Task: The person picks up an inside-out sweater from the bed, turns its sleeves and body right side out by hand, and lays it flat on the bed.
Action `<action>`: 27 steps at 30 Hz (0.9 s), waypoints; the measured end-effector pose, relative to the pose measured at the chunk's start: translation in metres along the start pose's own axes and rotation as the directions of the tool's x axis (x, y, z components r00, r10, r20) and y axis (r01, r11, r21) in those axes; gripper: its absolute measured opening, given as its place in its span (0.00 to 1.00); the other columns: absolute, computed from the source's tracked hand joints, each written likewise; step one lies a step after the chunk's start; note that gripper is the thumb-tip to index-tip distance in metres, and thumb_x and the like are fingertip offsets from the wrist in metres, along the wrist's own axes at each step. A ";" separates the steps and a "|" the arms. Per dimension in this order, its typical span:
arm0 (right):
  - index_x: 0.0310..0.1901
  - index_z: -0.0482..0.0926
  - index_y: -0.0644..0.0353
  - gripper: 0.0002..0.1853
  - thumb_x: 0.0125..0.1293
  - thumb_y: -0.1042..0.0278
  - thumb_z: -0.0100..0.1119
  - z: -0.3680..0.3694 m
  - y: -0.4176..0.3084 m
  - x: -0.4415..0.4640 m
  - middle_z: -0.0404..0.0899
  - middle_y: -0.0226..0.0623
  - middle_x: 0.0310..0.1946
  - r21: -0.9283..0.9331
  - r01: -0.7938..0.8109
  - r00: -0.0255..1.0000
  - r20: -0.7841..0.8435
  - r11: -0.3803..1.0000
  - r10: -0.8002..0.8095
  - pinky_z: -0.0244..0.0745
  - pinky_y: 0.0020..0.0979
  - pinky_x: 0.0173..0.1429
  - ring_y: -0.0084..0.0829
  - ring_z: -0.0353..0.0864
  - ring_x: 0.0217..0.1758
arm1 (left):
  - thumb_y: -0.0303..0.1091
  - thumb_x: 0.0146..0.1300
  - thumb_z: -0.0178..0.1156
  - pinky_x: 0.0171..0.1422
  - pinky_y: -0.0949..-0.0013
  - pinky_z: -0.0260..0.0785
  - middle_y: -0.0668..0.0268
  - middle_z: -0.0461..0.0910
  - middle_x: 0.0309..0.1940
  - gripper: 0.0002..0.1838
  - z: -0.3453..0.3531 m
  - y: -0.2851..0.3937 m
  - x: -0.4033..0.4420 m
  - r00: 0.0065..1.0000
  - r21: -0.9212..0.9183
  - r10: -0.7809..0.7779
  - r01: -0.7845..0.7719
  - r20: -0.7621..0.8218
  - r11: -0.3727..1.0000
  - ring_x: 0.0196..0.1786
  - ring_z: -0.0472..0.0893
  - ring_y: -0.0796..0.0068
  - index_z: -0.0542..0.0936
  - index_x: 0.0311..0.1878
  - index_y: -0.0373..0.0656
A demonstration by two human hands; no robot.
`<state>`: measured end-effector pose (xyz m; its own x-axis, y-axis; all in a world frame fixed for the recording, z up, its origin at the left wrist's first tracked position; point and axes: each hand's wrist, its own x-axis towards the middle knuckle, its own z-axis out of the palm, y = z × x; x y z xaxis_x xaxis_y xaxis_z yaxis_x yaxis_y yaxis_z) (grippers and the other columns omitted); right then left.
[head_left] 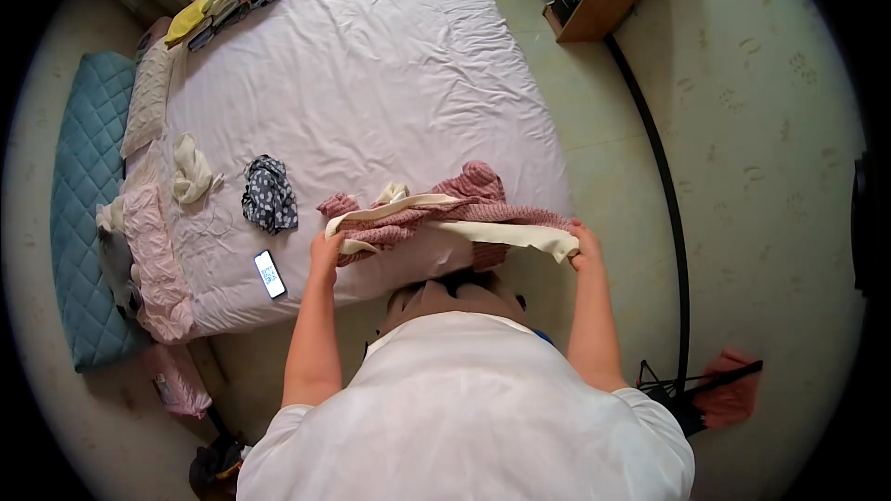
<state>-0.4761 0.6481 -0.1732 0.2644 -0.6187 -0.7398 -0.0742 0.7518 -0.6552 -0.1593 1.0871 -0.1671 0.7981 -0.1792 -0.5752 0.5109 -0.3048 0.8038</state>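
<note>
Head view. I see the left grip (327,250) clenched, fingers curled around the left end of a pale band on a garment (478,186). The right grip (583,249) is likewise closed, pinching the far right end of the garment, where a cream strip (501,235) meets the pink knit; the fingertips are too small for me to resolve.

Both arms reach forward from the short sleeves of a white shirt (464,408), spread about as wide as the shoulders, so that the garment spans the gap between the hands. I read the two grips as nearly level with each other, just in front of the body.

The garment lies over the near edge of the bed (371,83), bunched in the middle; I cannot tell how much of its weight the bed bears. Its body is dusty pink with a fine ribbed texture, its bands smooth and cream, the lower one long, flat and wavy at the right end.

To the left, on a pale, wrinkled sheet, I note a crumpled dark cloth (269,195) with light spots, a phone (270,274) with a lit screen near the left grip, and a loose cream cloth (190,170).
</note>
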 end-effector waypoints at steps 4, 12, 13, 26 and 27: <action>0.52 0.68 0.63 0.18 0.60 0.84 0.49 0.004 -0.002 0.001 0.72 0.42 0.43 0.009 0.025 0.999 0.037 1.000 -0.025 0.80 0.38 0.49 0.38 0.77 0.45 | 0.29 0.56 0.60 0.36 0.72 0.71 0.66 0.80 0.34 0.12 0.006 0.004 -0.005 1.000 -0.039 0.020 -0.020 0.003 0.999 0.33 0.78 0.76 0.79 0.44 0.36; 0.51 0.69 0.63 0.18 0.58 0.83 0.50 0.027 -0.006 -0.007 0.73 0.42 0.41 0.054 0.010 0.996 0.084 0.998 -0.014 0.79 0.37 0.45 0.37 0.77 0.42 | 0.29 0.58 0.58 0.40 0.72 0.71 0.66 0.80 0.37 0.14 0.015 0.010 -0.014 0.998 -0.004 0.039 -0.039 0.053 0.999 0.37 0.79 0.76 0.78 0.47 0.37; 0.51 0.71 0.63 0.18 0.57 0.82 0.52 0.035 -0.009 -0.012 0.74 0.40 0.37 0.076 0.018 0.998 0.061 0.997 -0.023 0.78 0.34 0.41 0.34 0.77 0.38 | 0.29 0.58 0.58 0.40 0.72 0.71 0.66 0.80 0.37 0.14 0.018 0.016 -0.017 0.998 -0.004 0.038 -0.038 0.053 0.999 0.37 0.79 0.76 0.78 0.47 0.37; 0.52 0.69 0.64 0.19 0.58 0.83 0.52 0.121 -0.060 -0.042 0.75 0.40 0.37 0.107 0.077 0.906 0.408 0.991 -0.114 0.80 0.33 0.41 0.32 0.79 0.36 | 0.28 0.60 0.56 0.43 0.74 0.71 0.66 0.80 0.39 0.13 0.059 0.070 -0.024 0.988 -0.108 0.124 -0.114 0.093 0.988 0.38 0.79 0.78 0.77 0.49 0.37; 0.52 0.69 0.64 0.18 0.58 0.83 0.52 0.118 -0.057 -0.040 0.75 0.41 0.37 0.084 0.056 0.919 0.386 0.995 -0.084 0.80 0.33 0.41 0.32 0.78 0.37 | 0.28 0.60 0.56 0.43 0.74 0.71 0.66 0.80 0.39 0.13 0.060 0.067 -0.025 0.988 -0.109 0.123 -0.113 0.089 0.988 0.38 0.79 0.78 0.77 0.49 0.37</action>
<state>-0.3688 0.6575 -0.0881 0.6204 -0.5436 -0.5654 0.0215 0.7324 -0.6806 -0.1636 1.0152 -0.1078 0.8233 -0.2982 -0.4830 0.4488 -0.1792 0.8755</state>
